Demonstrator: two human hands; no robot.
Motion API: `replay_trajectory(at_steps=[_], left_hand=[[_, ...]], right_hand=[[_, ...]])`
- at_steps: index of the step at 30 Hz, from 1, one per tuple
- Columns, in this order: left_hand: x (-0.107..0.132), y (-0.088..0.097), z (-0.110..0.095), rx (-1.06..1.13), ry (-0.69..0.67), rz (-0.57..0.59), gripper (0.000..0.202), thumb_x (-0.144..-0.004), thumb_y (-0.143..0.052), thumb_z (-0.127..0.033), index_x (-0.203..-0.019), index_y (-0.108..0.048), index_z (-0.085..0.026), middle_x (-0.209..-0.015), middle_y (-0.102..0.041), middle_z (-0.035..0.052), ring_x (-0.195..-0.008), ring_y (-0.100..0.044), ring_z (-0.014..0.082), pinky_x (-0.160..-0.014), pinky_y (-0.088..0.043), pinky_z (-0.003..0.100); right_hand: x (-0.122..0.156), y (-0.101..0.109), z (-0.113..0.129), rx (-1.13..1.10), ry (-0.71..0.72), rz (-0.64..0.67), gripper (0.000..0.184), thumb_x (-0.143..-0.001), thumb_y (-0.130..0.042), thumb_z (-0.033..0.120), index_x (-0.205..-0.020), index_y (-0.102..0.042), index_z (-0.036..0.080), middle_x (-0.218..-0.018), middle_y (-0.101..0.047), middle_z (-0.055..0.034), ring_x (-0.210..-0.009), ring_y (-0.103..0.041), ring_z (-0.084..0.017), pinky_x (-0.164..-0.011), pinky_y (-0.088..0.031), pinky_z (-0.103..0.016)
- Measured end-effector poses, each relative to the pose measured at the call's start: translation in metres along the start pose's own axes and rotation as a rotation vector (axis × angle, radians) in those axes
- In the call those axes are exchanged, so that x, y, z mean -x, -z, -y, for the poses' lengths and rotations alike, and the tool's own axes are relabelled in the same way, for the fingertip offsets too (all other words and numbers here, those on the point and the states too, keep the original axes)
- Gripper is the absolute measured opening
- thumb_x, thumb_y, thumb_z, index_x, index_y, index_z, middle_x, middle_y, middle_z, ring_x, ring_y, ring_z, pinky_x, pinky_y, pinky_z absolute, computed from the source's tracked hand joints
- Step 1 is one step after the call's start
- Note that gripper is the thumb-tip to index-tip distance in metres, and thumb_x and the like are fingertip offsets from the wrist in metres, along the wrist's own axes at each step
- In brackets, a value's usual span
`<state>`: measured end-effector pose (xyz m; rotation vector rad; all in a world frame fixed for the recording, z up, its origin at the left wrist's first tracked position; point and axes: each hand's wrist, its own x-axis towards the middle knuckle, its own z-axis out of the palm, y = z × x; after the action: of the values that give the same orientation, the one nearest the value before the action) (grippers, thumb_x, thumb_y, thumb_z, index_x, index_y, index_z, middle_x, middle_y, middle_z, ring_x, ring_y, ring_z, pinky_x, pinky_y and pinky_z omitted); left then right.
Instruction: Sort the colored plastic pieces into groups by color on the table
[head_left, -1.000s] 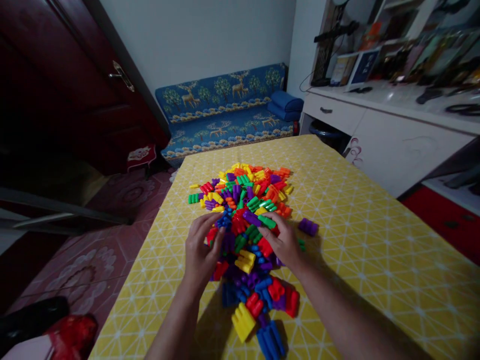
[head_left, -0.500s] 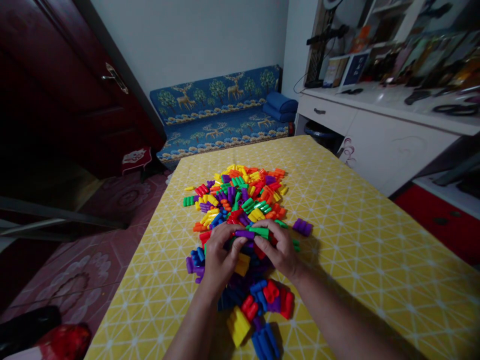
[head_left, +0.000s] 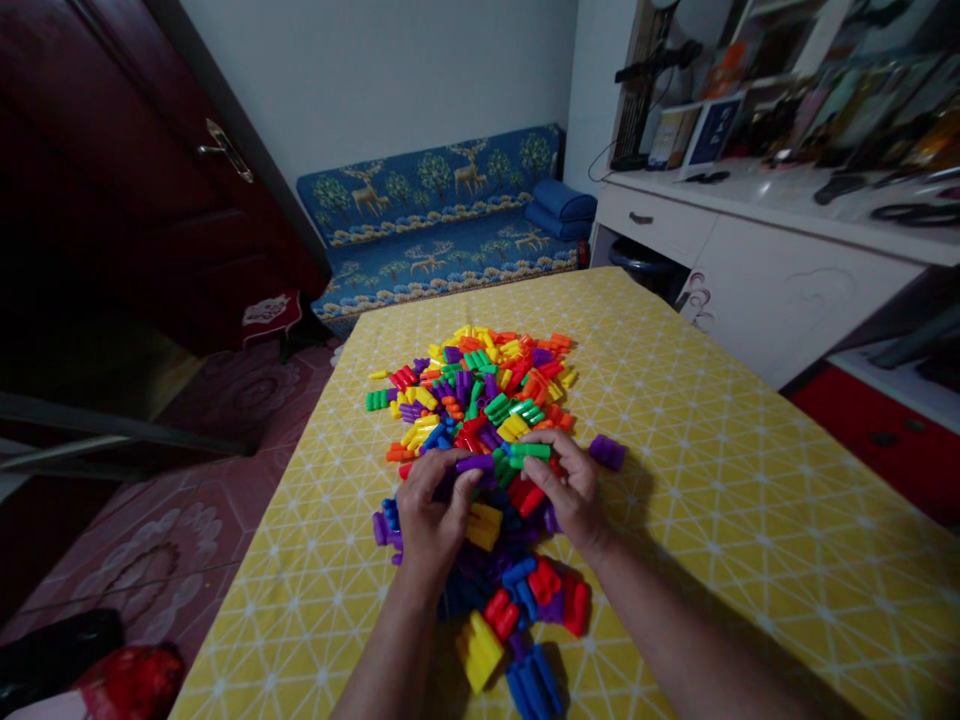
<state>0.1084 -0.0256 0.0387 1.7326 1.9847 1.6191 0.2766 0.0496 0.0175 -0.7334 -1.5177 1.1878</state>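
Between the thumb and fingers of my left hand (head_left: 433, 500) is a purple toy building block (head_left: 475, 464). My right hand (head_left: 568, 483) pinches a green toy building block (head_left: 530, 452). A gap separates the two blocks, and both are held over a long heap of colourful plastic blocks (head_left: 472, 385). Below my hands lie a yellow block (head_left: 484, 526) and several red, blue and purple ones. My palms and some of the heap beneath them are hidden from view.
A yellow patterned cloth (head_left: 720, 540) covers the table. One purple block (head_left: 607, 452) lies apart, right of the heap. Beyond the table stand a blue sofa (head_left: 442, 240) and a white cabinet (head_left: 780, 290). A dark red door (head_left: 150, 180) is at the left.
The purple and green blocks, which were end to end, are now apart. My left hand has moved slightly left with the purple one, my right hand slightly right with the green.
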Motion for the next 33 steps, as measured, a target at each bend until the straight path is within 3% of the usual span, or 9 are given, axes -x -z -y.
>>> replay_trajectory(at_steps=[4, 11, 18, 28, 33], left_hand=[[0.002, 0.002, 0.013, 0.075, 0.152, -0.111, 0.022, -0.087, -0.065, -0.040, -0.094, -0.073, -0.021, -0.088, -0.073, 0.0037, -0.082, -0.069, 0.0194, -0.077, -0.054, 0.031], [0.003, 0.000, 0.013, 0.116, 0.185, -0.112, 0.028, -0.086, -0.066, -0.042, -0.102, -0.075, -0.021, -0.099, -0.076, 0.0066, -0.092, -0.071, 0.0227, -0.086, -0.058, 0.037], [0.005, 0.000, 0.013, 0.237, 0.291, -0.128, 0.033, -0.086, -0.066, -0.043, -0.107, -0.073, -0.019, -0.091, -0.076, 0.0057, -0.081, -0.072, 0.0193, -0.073, -0.059, 0.029], [0.002, 0.005, 0.017, 0.199, 0.276, -0.162, 0.028, -0.087, -0.066, -0.041, -0.100, -0.074, -0.018, -0.086, -0.075, 0.0046, -0.075, -0.070, 0.0168, -0.067, -0.056, 0.025], [0.003, 0.007, 0.018, 0.138, 0.218, -0.145, 0.024, -0.086, -0.067, -0.038, -0.099, -0.074, -0.019, -0.085, -0.076, 0.0039, -0.075, -0.071, 0.0172, -0.069, -0.056, 0.026]], right_hand=[[-0.003, 0.003, -0.005, -0.047, -0.024, -0.107, 0.023, -0.088, -0.062, 0.041, -0.103, -0.063, 0.023, -0.081, -0.067, -0.0006, -0.068, -0.065, -0.015, -0.063, -0.055, -0.027], [-0.009, 0.000, -0.018, 0.107, 0.020, -0.181, 0.033, -0.091, -0.061, 0.040, -0.121, -0.063, 0.025, -0.116, -0.069, -0.0081, -0.102, -0.067, -0.021, -0.088, -0.058, -0.037], [-0.016, 0.007, -0.022, 0.195, 0.010, -0.258, 0.039, -0.094, -0.056, 0.042, -0.127, -0.061, 0.023, -0.121, -0.068, -0.0116, -0.105, -0.067, -0.024, -0.090, -0.056, -0.041], [-0.018, 0.011, -0.027, 0.308, 0.089, -0.272, 0.034, -0.096, -0.051, 0.034, -0.126, -0.062, 0.022, -0.117, -0.070, -0.0108, -0.107, -0.066, -0.023, -0.094, -0.055, -0.043], [-0.016, 0.010, -0.016, 0.451, 0.260, -0.247, 0.032, -0.095, -0.053, 0.028, -0.126, -0.061, 0.024, -0.125, -0.064, -0.0110, -0.119, -0.059, -0.025, -0.103, -0.049, -0.047]])
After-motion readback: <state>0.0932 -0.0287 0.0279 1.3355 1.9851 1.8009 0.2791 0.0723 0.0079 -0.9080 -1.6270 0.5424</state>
